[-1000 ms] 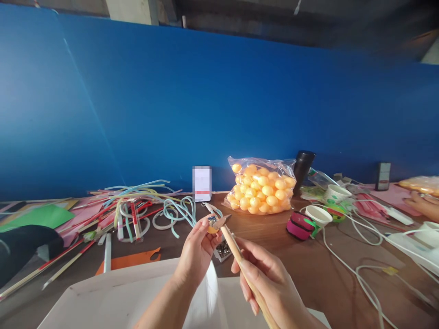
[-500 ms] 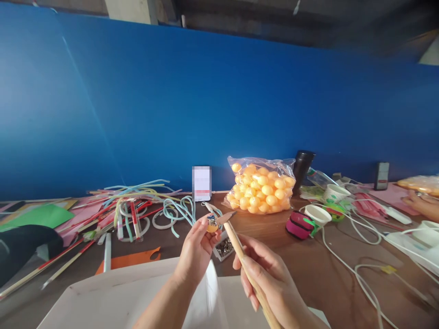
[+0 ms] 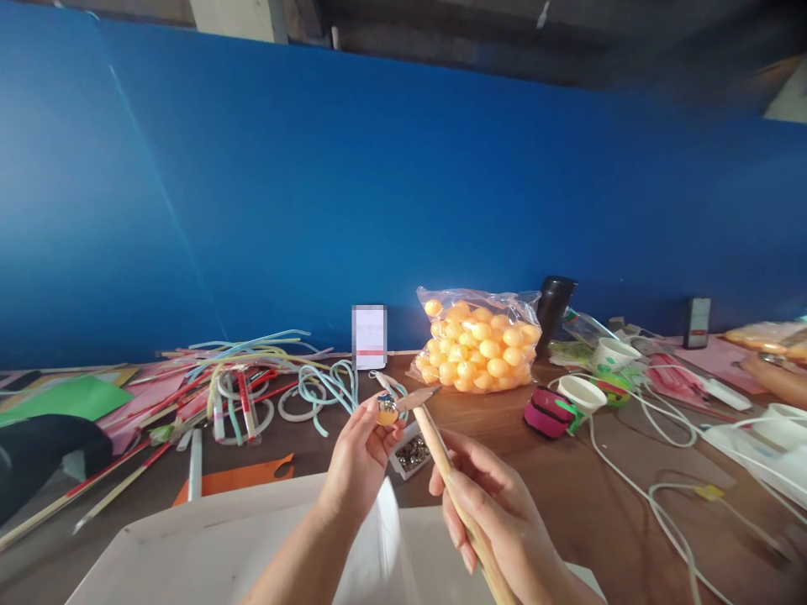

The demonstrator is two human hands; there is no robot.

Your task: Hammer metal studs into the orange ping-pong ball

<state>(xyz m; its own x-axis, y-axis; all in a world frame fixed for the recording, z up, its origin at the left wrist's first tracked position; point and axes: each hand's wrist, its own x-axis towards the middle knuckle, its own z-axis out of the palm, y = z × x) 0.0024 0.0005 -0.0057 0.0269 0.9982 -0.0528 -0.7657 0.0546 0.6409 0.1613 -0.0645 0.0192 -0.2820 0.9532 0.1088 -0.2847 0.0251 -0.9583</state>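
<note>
My left hand (image 3: 357,458) pinches a small orange ball (image 3: 387,411) between thumb and fingertips. Shiny metal pieces show at the ball's upper part; whether they lie inside or sit on it I cannot tell. Wrapped around the wooden handle of a hammer (image 3: 449,483) is my right hand (image 3: 495,504). The hammer's head (image 3: 419,398) is up beside the ball, its flat end close to the ball's right side. Below and between the hands, a small white box (image 3: 409,452) holds many shiny metal pieces, partly hidden by the hammer.
A clear bag of orange balls (image 3: 479,344) stands behind the hammer. To the left lie tangled tubes and sticks (image 3: 245,386) and an orange sheet (image 3: 236,477). Paper cups (image 3: 583,391), a magenta pouch (image 3: 547,412) and white cables (image 3: 630,479) are right. Another person's hand (image 3: 772,370) is far right.
The ball has turned slightly in my left fingers, showing more of the metal pieces. The hammer's head has shifted a little to the right. Both grips are unchanged.
</note>
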